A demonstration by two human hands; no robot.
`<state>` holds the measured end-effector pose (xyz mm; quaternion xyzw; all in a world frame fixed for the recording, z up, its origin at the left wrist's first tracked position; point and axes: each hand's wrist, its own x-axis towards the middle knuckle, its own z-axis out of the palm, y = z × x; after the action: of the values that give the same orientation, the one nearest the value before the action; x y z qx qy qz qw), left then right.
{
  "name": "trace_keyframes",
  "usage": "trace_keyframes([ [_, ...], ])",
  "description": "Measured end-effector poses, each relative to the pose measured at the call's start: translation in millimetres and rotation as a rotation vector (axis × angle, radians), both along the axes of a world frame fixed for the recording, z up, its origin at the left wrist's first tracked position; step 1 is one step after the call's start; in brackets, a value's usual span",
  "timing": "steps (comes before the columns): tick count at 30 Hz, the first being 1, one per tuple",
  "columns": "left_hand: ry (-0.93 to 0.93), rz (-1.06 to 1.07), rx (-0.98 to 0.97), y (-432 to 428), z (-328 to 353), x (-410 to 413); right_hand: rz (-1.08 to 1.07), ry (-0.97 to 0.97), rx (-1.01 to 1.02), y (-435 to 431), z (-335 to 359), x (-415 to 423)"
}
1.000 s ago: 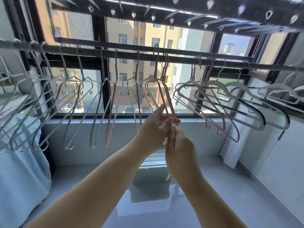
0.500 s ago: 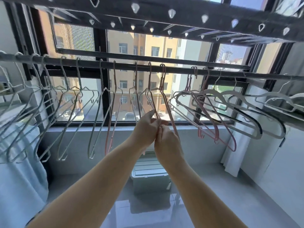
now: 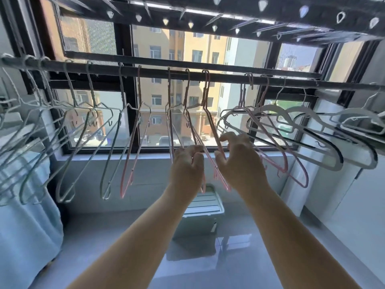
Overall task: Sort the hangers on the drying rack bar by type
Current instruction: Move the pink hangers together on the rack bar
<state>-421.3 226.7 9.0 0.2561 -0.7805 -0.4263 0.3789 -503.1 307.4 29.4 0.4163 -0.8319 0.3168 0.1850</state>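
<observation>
Head view, tilted upward: thin pink wire hangers (image 3: 205,90) hang by their hooks in a loose row along the middle of the dark metal drying rack bar (image 3: 227,77), which crosses the whole frame in front of the window. The left hand (image 3: 186,165) has its fingers curled tightly round the lower wire of one of these hangers, with the back of the hand toward the camera. The right hand (image 3: 241,163) is just beside it and apart from it. Its thumb and bent fingers are closed round the sloping wire of the neighbouring pink hanger, though how firmly it pinches cannot be told. Both held hangers are hooked on the bar.

Further left, pale grey-green wire hangers (image 3: 91,88) crowd that stretch of the bar, tilted and overlapping one another. To the right of the hands, rounded pink hangers (image 3: 300,178) hang just beside broad white plastic hangers (image 3: 273,108). A black hanger (image 3: 340,157) sits among the white ones, and all of them are swung toward the right edge.

Above the bar runs a dark overhead beam with teardrop-shaped holes (image 3: 229,9). Behind everything is the black-framed window (image 3: 125,97), with a yellow apartment building (image 3: 200,44) outside. Below the hands, a white slatted plastic box (image 3: 204,207) stands on the glossy pale floor (image 3: 104,247). A pale blue cloth (image 3: 25,236) hangs at the lower left, and a white curtain (image 3: 298,195) hangs at the right.
</observation>
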Motion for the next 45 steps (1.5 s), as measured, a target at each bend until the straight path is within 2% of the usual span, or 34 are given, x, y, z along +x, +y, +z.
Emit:
trace_keyframes([
  [5, -0.044, 0.030, -0.130, 21, -8, 8, -0.120, 0.187, 0.151, -12, -16, -15],
  [11, -0.087, -0.038, -0.167, 30, -6, -2, -0.058, 0.272, 0.114, -14, -6, -19],
  [20, -0.115, -0.077, -0.052, 22, -15, -3, 0.135, 0.015, 0.139, -24, 1, -23],
  [23, -0.098, -0.068, -0.030, 23, -25, 1, 0.163, 0.015, 0.137, -30, -1, -16],
  [32, -0.078, 0.063, -0.139, 20, -38, 11, 0.171, 0.014, 0.130, -48, -3, 1],
  [38, -0.105, 0.072, -0.136, 18, -43, 14, 0.158, 0.000, 0.096, -48, -8, 6],
  [45, -0.029, 0.030, -0.118, 16, -48, 14, 0.120, 0.004, 0.095, -47, -11, 7],
])
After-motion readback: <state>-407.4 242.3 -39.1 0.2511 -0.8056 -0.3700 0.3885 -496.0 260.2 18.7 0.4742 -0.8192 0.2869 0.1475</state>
